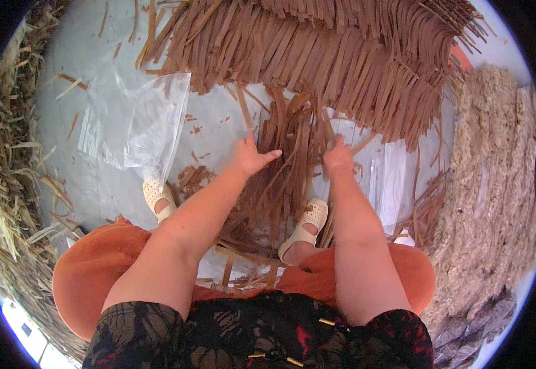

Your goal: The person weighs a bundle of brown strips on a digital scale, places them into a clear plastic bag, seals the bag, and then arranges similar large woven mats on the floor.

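Observation:
A loose bundle of brown, flat, leaf-like strips [291, 147] lies lengthwise on the grey floor between the person's feet. My left hand [254, 157] is at the left side of this bundle, thumb spread toward it and fingers pointing away from me. At the bundle's right side is my right hand [339, 157], its fingers pointing forward near a few loose strips; whether it grips any cannot be told. Beyond both hands, overlapping rows of similar brown strips [268, 46] spread across the floor. A clear plastic bag [152, 120] lies to the left of my left hand.
Cream perforated shoes [312, 217] are on the person's feet. Another clear plastic sheet [388, 184] lies right of my right hand. A tall pile of pale brown fibrous material [489, 193] stands at the right. Dry strips [9, 184] are heaped along the left, with scraps scattered on the floor.

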Tool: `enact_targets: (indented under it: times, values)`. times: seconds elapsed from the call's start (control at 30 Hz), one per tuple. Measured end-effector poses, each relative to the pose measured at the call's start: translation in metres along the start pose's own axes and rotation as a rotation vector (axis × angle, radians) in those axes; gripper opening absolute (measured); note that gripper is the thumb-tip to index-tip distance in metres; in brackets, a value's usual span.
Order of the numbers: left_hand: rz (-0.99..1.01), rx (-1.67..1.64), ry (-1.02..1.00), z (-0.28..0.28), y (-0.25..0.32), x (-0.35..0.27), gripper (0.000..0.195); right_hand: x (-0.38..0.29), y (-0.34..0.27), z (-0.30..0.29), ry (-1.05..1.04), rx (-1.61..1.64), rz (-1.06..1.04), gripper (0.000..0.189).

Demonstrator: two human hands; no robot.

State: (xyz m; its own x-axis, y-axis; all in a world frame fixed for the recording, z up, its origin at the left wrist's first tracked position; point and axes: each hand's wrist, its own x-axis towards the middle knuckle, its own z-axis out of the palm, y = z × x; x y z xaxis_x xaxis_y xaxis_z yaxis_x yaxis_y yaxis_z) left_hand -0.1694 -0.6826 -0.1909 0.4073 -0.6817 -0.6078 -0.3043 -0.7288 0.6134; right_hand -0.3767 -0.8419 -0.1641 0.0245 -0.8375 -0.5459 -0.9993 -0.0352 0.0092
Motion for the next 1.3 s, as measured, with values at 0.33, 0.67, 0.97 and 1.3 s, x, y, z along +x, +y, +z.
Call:
enact_targets:
  times: [0.33,0.67,0.97,1.3]
  values:
    - [0.017,-0.356,0.041,0.002,-0.029,-0.004,0.117,-0.071,-0.091,0.051,-0.137,0.373,-0.382,0.048]
    - [-0.098,-0.016,0.197,0.003,-0.018,-0.033,0.112,-0.02,-0.125,-0.058,-0.238,-0.157,-0.35,0.049]
    - [-0.09,-0.038,0.146,-0.005,-0.006,-0.037,0.123,0.013,-0.182,-0.03,-0.283,-0.078,-0.594,0.061]
    - [-0.063,-0.13,0.25,0.002,-0.019,-0.029,0.122,-0.011,-0.221,-0.019,-0.409,-0.195,-0.911,0.056]
